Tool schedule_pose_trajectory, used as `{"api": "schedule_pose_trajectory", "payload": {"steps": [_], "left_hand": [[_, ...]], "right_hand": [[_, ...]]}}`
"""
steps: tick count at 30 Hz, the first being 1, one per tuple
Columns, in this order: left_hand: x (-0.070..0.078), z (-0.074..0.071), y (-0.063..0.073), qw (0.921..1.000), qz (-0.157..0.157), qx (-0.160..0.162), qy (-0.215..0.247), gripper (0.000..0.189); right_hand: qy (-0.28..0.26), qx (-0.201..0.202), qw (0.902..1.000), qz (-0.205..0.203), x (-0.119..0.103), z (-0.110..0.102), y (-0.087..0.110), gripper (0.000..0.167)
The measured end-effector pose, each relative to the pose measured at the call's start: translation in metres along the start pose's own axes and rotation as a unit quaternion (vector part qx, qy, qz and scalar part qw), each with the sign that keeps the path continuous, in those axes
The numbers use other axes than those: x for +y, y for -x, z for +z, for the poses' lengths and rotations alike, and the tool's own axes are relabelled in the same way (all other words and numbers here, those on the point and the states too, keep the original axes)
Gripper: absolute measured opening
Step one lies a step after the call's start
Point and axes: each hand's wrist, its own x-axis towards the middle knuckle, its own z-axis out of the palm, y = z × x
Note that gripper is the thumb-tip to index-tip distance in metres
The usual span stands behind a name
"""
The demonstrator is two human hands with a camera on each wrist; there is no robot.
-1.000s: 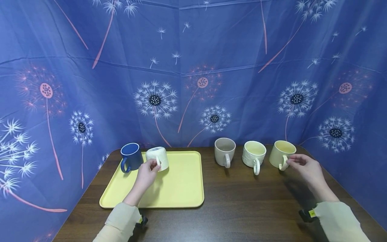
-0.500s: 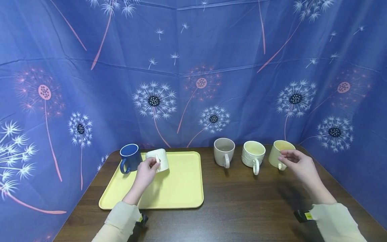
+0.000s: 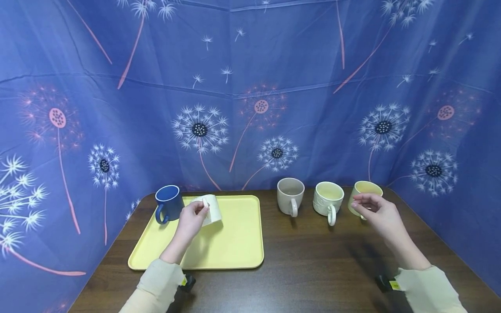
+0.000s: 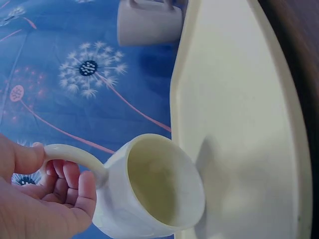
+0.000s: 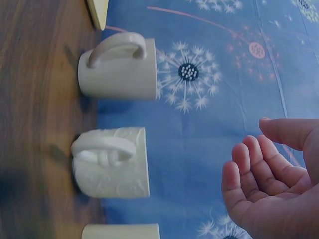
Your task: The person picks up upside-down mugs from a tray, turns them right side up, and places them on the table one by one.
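My left hand [image 3: 192, 221] grips the handle of a white mug [image 3: 212, 209] between thumb and curled fingers. The mug is tipped over, its mouth slanting down towards the yellow tray [image 3: 235, 256]; in the left wrist view its rim is close to the tray, and I cannot tell whether they touch. Left of it, a dark blue mug [image 3: 171, 205] stands upright at the tray's back left corner. My right hand [image 3: 381, 217] hovers with loosely bent fingers and nothing in them, in front of a pale yellow mug [image 3: 354, 202], partly hiding it.
A grey mug [image 3: 289, 195] and an embossed cream mug [image 3: 327, 200] stand upright in a row with the yellow one at the back of the brown wooden table [image 3: 313, 269]. A blue dandelion-print cloth [image 3: 250, 56] hangs behind and along both sides.
My right hand has moved left, away from the yellow mug's handle. The white mug in my left hand has tipped further and shifted slightly right.
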Motion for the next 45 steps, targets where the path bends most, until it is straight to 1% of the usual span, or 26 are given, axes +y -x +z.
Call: {"api": "schedule_pose_trajectory", "payload": {"steps": [7, 10, 19, 24, 27, 32, 39, 45], "left_hand": [[0.009, -0.001, 0.003, 0.9978, -0.041, -0.028, 0.044, 0.019], [0.013, -0.001, 0.005, 0.9959, -0.055, -0.040, 0.060, 0.020], [0.028, -0.005, 0.013, 0.9908, -0.065, -0.073, 0.094, 0.026], [0.037, -0.007, 0.017, 0.9875, -0.070, -0.097, 0.103, 0.027], [0.043, -0.007, 0.019, 0.9861, -0.072, -0.110, 0.101, 0.027], [0.052, -0.008, 0.025, 0.9844, -0.071, -0.125, 0.101, 0.026], [0.065, -0.009, 0.036, 0.9855, -0.050, -0.132, 0.095, 0.025], [0.077, -0.009, 0.046, 0.9836, -0.032, -0.145, 0.103, 0.021]], "right_hand": [[0.019, -0.020, 0.9996, 0.006, -0.012, 0.007, 0.002, 0.027], [0.016, -0.027, 0.9995, 0.005, -0.016, 0.010, 0.003, 0.026], [-0.012, -0.037, 0.9992, 0.001, -0.027, 0.017, 0.006, 0.032], [-0.043, -0.043, 0.9980, -0.019, -0.038, 0.021, 0.008, 0.029], [-0.059, -0.047, 0.9966, -0.034, -0.047, 0.023, 0.010, 0.030], [-0.063, -0.050, 0.9956, -0.048, -0.063, 0.028, 0.013, 0.030], [-0.100, -0.061, 0.9903, -0.075, -0.079, 0.033, 0.016, 0.029], [-0.121, -0.069, 0.9864, -0.087, -0.089, 0.037, 0.020, 0.028]]}}
